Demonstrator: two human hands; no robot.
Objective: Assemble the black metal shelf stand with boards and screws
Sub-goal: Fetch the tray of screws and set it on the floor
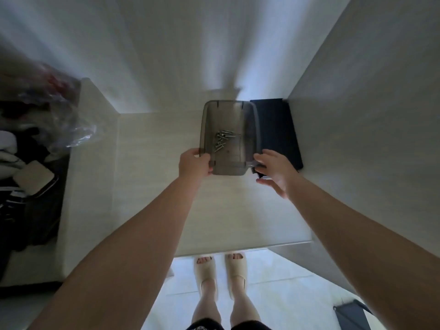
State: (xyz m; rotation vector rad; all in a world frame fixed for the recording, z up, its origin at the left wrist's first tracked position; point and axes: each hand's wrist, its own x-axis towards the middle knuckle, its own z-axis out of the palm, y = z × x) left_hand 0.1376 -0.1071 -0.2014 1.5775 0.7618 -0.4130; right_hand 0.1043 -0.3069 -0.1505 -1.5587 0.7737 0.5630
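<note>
The person stands at a pale worktop (154, 163) with both arms stretched out to a smoky see-through tray (229, 169). The left hand (194, 164) grips the tray's near corner, fingers curled over the rim. The right hand (273, 171) is spread and fairly straight, its fingertips at the other near corner and not wrapped round anything that I can see.

A loose heap of screws (222, 139) lies on the tray's bottom, just beyond the left hand's knuckles. A black board (277, 129) lies flat just past the right hand's fingers, hard against the tray's side.

As I judge it, the trouble is that uneven hold. If the tray is lifted or dragged by the left hand alone, the far side may dip. The screws would then slide, rattle to one end and perhaps hop the low wall.

Any that escape could roll back under the arms and drop to the tiled floor (273, 282) by the person's feet. The right hand, reaching in, might also nudge the board or catch the tray against it. The light is dim, so a stray screw would be hard to find.
</note>
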